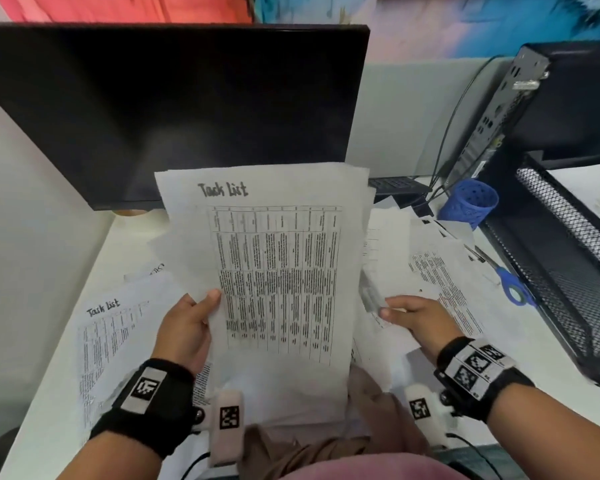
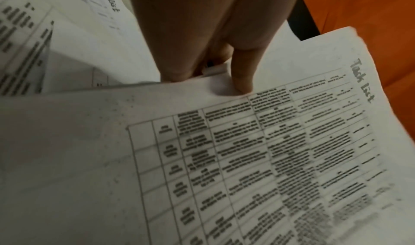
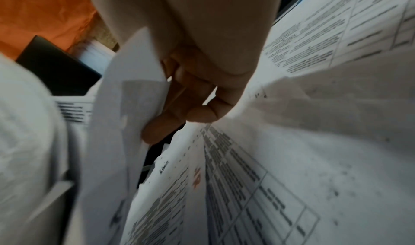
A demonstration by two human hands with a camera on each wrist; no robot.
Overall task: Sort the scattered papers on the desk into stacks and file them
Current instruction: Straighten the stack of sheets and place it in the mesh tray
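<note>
- The left hand (image 1: pixel 187 327) pinches the left edge of a bundle of sheets (image 1: pixel 274 271) held up above the counter (image 1: pixel 49 393), thumb on the front page, headed "Task List" over a printed table.
- The right hand (image 1: pixel 416 315) has its fingers curled on the edge of a sheet at the bundle's right side, thumb pointing toward the bundle.
- More loose papers (image 1: pixel 430 271) lie spread on the counter to the right; another Task List page (image 1: pixel 108 341) lies flat at the left.
- A dark monitor (image 1: pixel 174 109) stands behind the bundle.
- A black mesh tray (image 1: pixel 568 265) at the right holds white paper; blue-handled scissors (image 1: pixel 513 285) and a blue cup (image 1: pixel 470 202) sit beside it.
</note>
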